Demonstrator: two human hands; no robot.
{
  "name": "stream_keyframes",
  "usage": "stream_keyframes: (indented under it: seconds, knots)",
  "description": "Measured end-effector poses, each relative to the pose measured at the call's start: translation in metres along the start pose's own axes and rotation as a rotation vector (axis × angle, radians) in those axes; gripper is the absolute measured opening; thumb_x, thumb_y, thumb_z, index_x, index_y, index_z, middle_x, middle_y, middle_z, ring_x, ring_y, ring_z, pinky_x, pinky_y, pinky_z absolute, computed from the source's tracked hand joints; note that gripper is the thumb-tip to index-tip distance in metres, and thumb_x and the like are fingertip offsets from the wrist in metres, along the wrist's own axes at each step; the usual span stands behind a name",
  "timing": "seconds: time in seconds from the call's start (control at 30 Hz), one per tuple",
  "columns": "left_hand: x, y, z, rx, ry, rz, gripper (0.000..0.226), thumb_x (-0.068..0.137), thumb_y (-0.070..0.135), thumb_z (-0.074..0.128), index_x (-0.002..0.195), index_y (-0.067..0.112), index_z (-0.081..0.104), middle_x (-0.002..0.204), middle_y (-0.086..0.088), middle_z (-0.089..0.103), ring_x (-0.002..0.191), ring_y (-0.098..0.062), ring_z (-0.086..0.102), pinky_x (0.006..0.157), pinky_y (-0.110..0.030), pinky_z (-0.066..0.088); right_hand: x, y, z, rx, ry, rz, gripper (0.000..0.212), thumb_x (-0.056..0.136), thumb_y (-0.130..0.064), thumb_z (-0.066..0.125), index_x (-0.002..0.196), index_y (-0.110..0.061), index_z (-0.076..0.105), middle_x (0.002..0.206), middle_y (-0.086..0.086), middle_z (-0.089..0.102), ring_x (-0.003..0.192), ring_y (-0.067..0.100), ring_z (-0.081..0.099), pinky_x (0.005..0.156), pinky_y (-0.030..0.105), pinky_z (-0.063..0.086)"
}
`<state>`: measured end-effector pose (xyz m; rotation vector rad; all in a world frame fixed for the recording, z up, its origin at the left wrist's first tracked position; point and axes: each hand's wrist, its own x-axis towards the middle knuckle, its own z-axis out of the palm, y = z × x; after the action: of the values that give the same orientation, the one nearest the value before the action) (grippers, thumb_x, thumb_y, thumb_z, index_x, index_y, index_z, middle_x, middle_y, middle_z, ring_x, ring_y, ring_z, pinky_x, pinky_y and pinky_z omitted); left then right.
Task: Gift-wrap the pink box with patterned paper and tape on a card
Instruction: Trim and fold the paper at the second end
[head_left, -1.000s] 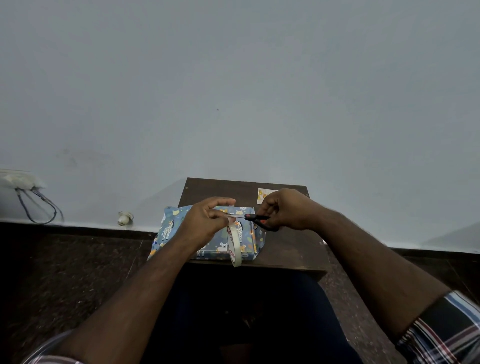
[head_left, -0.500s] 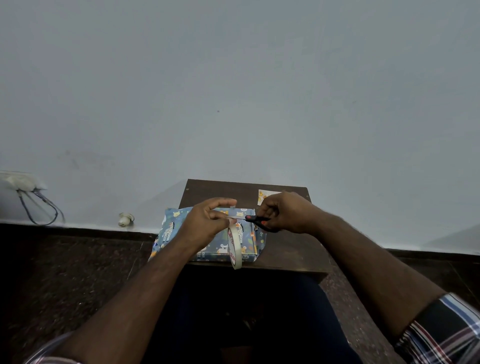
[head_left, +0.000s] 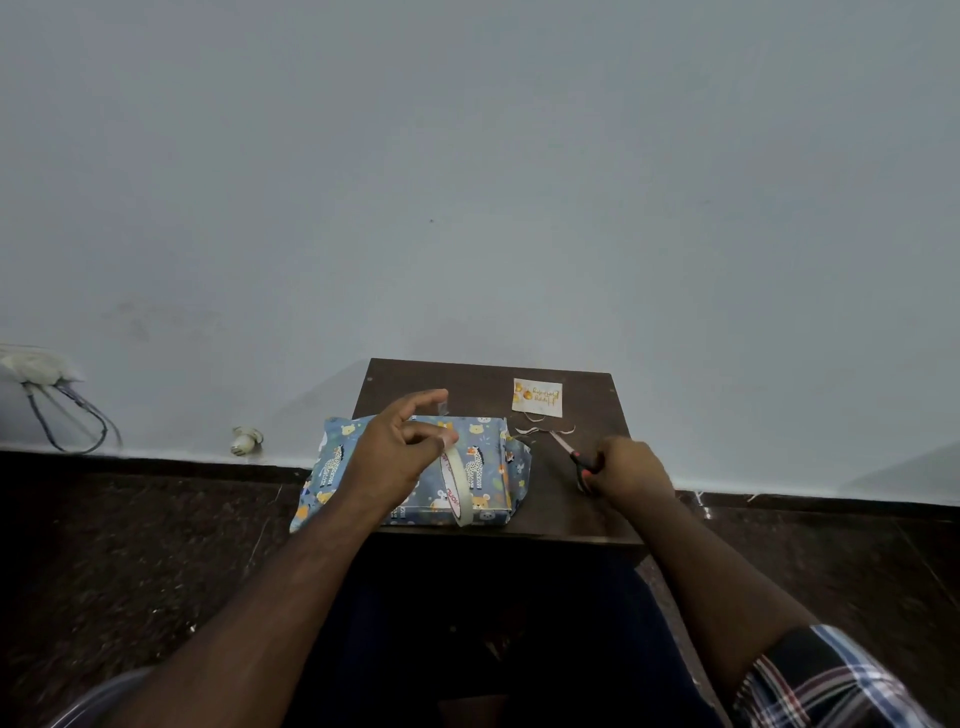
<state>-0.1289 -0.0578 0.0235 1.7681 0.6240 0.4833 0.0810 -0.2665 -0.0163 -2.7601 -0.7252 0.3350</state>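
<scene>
The box, wrapped in blue animal-print paper, lies on the left half of a small dark wooden table. My left hand hovers over it with fingers curled, and the cream tape roll hangs from them. A short clear strip seems to stick to its raised index fingertip. My right hand rests on the table to the right of the box and grips the scissors, blades pointing away from me. The small white card with orange print lies at the table's far right.
Thin curled paper scraps lie between the card and the scissors. A pale wall rises right behind the table. A white plug and cables sit at the wall's foot on the left. Dark floor surrounds the table.
My right hand has pulled the scissors away from the tape and down onto the table at the right. My left hand lifted its index finger, the roll still hanging below it.
</scene>
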Motion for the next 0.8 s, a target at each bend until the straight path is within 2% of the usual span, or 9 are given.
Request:
stream_keyframes:
  seconds: [0.13,0.23,0.33,0.4,0.47,0.53,0.63,0.73,0.8]
  knots:
    - [0.001,0.001,0.002,0.002,-0.004,-0.002,0.048,0.091,0.023,0.075,0.132,0.037,0.056,0.090,0.011,0.079,0.099,-0.005,0.072,0.104,-0.042,0.050,0.002,0.007,0.024,-0.126,-0.039,0.027,0.016,0.087,-0.031,0.064,0.086,-0.016,0.065,0.093,0.009,0.069,0.090,0.030,0.065,0.068,0.030,0.049]
    - [0.001,0.001,0.003,0.017,-0.025,0.011,0.050,0.092,0.013,0.072,0.132,0.038,0.054,0.093,0.013,0.078,0.097,-0.004,0.071,0.102,-0.047,0.052,0.000,0.001,0.022,-0.109,-0.081,0.041,0.017,0.087,-0.027,0.063,0.090,-0.011,0.069,0.091,0.010,0.070,0.088,0.031,0.068,0.066,0.029,0.048]
    - [0.001,0.001,0.004,0.056,-0.019,0.028,0.054,0.091,0.013,0.072,0.135,0.037,0.052,0.096,0.016,0.077,0.105,-0.003,0.068,0.105,-0.049,0.049,-0.009,-0.029,0.003,0.193,0.041,-0.060,0.009,0.085,-0.019,0.064,0.083,-0.015,0.073,0.079,-0.005,0.070,0.079,0.017,0.069,0.066,0.027,0.051]
    - [0.001,0.004,0.006,0.067,-0.015,0.045,0.056,0.090,0.013,0.072,0.137,0.036,0.051,0.096,0.018,0.077,0.107,-0.001,0.067,0.105,-0.046,0.048,-0.026,-0.066,-0.014,0.459,0.108,-0.246,0.008,0.087,-0.022,0.071,0.094,-0.024,0.075,0.085,-0.015,0.072,0.080,0.001,0.067,0.072,0.023,0.053]
    - [-0.001,0.008,0.008,0.046,-0.027,0.067,0.058,0.090,0.011,0.072,0.139,0.033,0.050,0.096,0.016,0.077,0.103,-0.001,0.068,0.102,-0.040,0.050,-0.042,-0.098,-0.024,0.553,0.085,-0.439,0.015,0.088,-0.020,0.072,0.103,-0.025,0.073,0.095,-0.016,0.073,0.086,-0.003,0.066,0.077,0.015,0.051]
    - [-0.002,0.010,0.009,0.012,-0.049,0.075,0.060,0.090,0.009,0.072,0.140,0.032,0.048,0.095,0.011,0.078,0.098,-0.006,0.071,0.095,-0.037,0.052,-0.048,-0.115,-0.024,0.480,0.095,-0.570,0.019,0.090,-0.014,0.068,0.106,-0.023,0.072,0.101,-0.014,0.073,0.091,0.002,0.066,0.081,0.022,0.053]
    - [-0.002,0.009,0.008,0.011,-0.055,0.075,0.060,0.092,0.006,0.067,0.141,0.034,0.046,0.094,0.009,0.078,0.093,-0.012,0.072,0.082,-0.036,0.052,-0.046,-0.122,-0.020,0.431,0.167,-0.661,0.018,0.090,-0.012,0.063,0.103,-0.021,0.071,0.099,-0.011,0.073,0.089,0.009,0.065,0.079,0.037,0.055]
    - [-0.001,0.010,0.007,0.024,-0.037,0.063,0.061,0.091,0.006,0.067,0.141,0.035,0.047,0.095,0.009,0.078,0.092,-0.011,0.072,0.086,-0.038,0.054,-0.046,-0.124,-0.018,0.411,0.223,-0.702,0.013,0.090,-0.015,0.065,0.100,-0.021,0.071,0.096,-0.010,0.072,0.085,0.010,0.064,0.075,0.039,0.055]
    - [-0.001,0.011,0.007,0.034,-0.036,0.046,0.063,0.090,0.005,0.067,0.140,0.038,0.047,0.095,0.010,0.078,0.088,-0.011,0.073,0.083,-0.041,0.056,-0.046,-0.126,-0.016,0.381,0.261,-0.723,0.011,0.088,-0.014,0.066,0.096,-0.020,0.070,0.092,-0.008,0.071,0.083,0.013,0.063,0.071,0.041,0.054]
